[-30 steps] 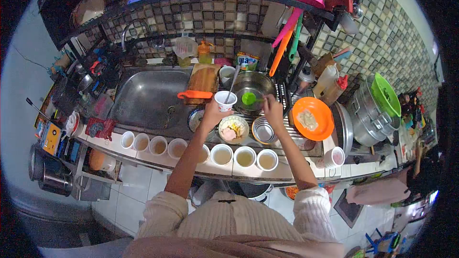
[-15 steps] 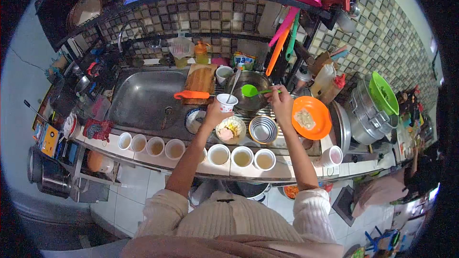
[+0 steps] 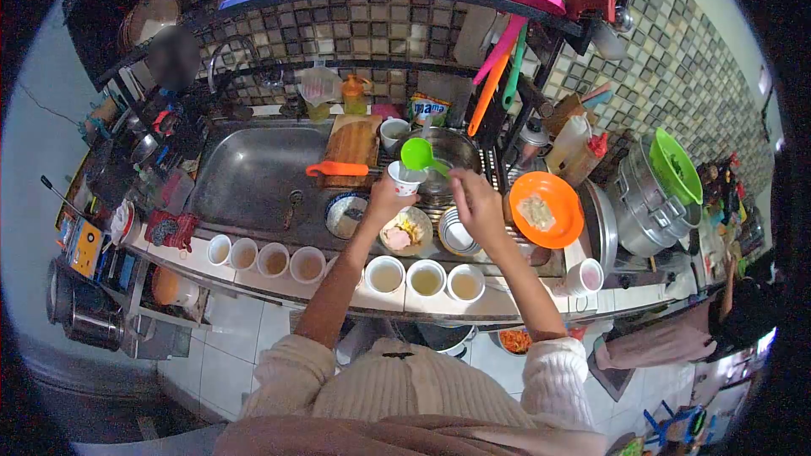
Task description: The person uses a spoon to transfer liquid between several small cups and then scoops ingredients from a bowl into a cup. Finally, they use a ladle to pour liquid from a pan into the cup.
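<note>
My left hand (image 3: 386, 205) is wrapped round a white paper cup with red dots (image 3: 405, 188). A spoon handle sticks up behind the ladle. My right hand (image 3: 478, 207) grips the handle of a green ladle (image 3: 416, 154), whose bowl is tipped at the cup's rim. Behind it stands a metal pot (image 3: 456, 150). Just below the cup is a bowl of yellow and pink food (image 3: 405, 232). Stacked white cups or bowls (image 3: 458, 235) sit partly under my right hand. A row of cups with pale liquid (image 3: 384, 274) lines the counter's front edge.
To the right are an orange plate (image 3: 549, 228) with pale food, another paper cup (image 3: 584, 277) and a steamer pot (image 3: 650, 203). The sink (image 3: 245, 173) and a cutting board (image 3: 351, 142) lie left. Another person (image 3: 667, 338) is at the far right.
The ladle has moved left from over the pot to the cup's rim and tipped. My right hand has come left and down with it. My left hand keeps the cup nearly in place.
</note>
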Demonstrator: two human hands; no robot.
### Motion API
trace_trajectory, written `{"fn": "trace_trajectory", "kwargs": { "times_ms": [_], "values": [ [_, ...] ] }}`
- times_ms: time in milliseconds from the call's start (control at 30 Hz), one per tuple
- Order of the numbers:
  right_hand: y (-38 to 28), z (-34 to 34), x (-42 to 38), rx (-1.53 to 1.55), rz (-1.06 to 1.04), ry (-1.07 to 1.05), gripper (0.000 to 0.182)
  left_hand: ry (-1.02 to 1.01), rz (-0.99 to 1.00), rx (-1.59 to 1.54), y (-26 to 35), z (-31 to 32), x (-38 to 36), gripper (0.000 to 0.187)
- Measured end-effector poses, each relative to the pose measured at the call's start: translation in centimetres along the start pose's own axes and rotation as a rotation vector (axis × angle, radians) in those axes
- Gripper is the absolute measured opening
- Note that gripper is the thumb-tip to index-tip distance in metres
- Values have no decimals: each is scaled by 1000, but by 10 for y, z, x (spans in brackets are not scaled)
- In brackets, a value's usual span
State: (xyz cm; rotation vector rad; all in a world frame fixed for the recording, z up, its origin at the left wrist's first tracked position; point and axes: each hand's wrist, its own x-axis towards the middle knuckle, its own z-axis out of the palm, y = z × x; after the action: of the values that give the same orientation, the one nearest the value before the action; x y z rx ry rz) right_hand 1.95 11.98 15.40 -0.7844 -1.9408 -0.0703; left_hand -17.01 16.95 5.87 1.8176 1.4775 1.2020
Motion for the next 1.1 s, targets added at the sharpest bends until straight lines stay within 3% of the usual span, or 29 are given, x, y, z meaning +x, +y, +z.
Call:
{"fn": "trace_trajectory", "kwargs": {
  "times_ms": [33,100,267,367,467,633,733,833,1100],
  "values": [
    [-1,-2,-1,1,0,-1,17,32,23,-20,3,0,-1,69],
    [-4,-7,-5,-95,-199,-128,23,63,44,-41,4,0,-2,69],
    [-5,-8,-13,-132,-329,-86,31,178,127,-25,7,-2,-5,65],
    [-3,-12,-20,-92,-264,-43,36,181,170,-72,17,-7,-13,62],
    [-3,-13,-18,-1,-6,197,23,225,176,-30,22,-11,-17,61],
    [37,5,-29,-31,84,304,20,231,110,-34,23,-16,-20,63],
    [62,20,-40,-247,66,12,30,244,208,-34,17,-17,-20,63],
    [77,37,-51,-367,60,-99,23,204,188,-59,21,-20,-24,64],
    [96,62,-68,-297,122,-228,19,155,218,-54,19,-21,-22,60]
  ]
}}
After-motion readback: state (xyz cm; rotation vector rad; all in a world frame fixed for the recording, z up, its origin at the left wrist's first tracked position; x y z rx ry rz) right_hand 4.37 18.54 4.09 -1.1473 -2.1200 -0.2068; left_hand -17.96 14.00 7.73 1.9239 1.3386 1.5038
